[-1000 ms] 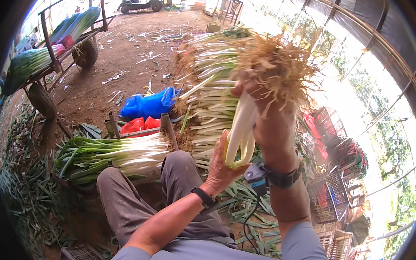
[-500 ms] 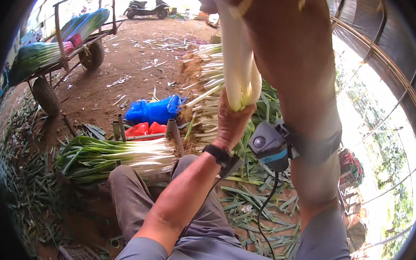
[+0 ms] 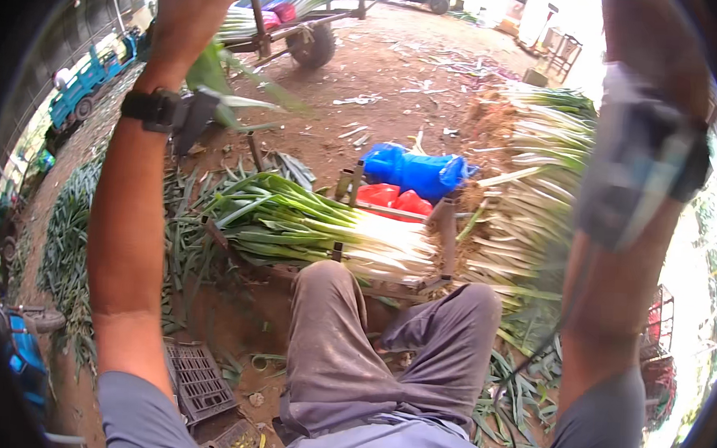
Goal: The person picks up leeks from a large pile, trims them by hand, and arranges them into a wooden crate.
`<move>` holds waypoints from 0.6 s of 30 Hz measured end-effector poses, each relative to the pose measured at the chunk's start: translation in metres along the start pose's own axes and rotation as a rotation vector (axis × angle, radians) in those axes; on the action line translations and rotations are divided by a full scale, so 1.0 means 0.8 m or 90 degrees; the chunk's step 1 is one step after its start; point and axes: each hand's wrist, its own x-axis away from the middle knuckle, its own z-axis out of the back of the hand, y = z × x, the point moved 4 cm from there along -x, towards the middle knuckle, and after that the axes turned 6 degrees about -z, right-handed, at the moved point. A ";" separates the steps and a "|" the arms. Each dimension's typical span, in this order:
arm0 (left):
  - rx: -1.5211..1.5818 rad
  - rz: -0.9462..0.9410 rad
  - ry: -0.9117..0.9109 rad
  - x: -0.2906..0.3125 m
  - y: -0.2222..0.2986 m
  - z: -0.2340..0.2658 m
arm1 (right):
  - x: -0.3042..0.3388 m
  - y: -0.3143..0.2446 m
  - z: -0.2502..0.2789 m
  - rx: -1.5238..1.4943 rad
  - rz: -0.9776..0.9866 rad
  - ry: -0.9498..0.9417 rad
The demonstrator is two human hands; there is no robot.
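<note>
My left hand (image 3: 192,16) is raised at the upper left, its fingers closed round green leek leaves (image 3: 210,74) that hang down beside the wrist. My right hand (image 3: 656,33) is up at the upper right, smeared by motion and partly cut off by the picture's edge, so its fingers cannot be made out. Before my knees, a bundle of leeks (image 3: 318,222) lies in a low metal frame (image 3: 445,237), green tops to the left and white stalks to the right. A long pile of leeks (image 3: 532,168), roots showing, lies on the ground to the right.
Behind the frame lie a blue plastic roll (image 3: 414,170) and a red bag (image 3: 392,198). A wheeled cart (image 3: 311,43) carries more leeks. Cut leaves (image 3: 74,233) cover the ground at left, near a dark plastic crate (image 3: 198,382). A blue three-wheeler (image 3: 90,88) stands far left.
My view has swung left. My left hand has left the white leek stalks it held in the middle and moved up to the left, with leaves in it. My right arm has swung outward right.
</note>
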 end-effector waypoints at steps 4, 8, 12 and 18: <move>-0.255 -0.182 -0.104 0.064 -0.112 0.034 | -0.006 0.224 0.066 -0.392 -0.142 0.045; -0.310 -0.161 -0.287 0.208 -0.177 -0.072 | 0.083 0.461 0.162 -0.624 -0.227 0.209; -0.412 -0.102 -0.572 0.416 -0.247 -0.191 | 0.268 0.635 0.233 -0.690 -0.248 0.396; -0.225 -0.017 -0.661 0.588 -0.203 -0.335 | 0.455 0.706 0.376 -0.672 -0.288 0.587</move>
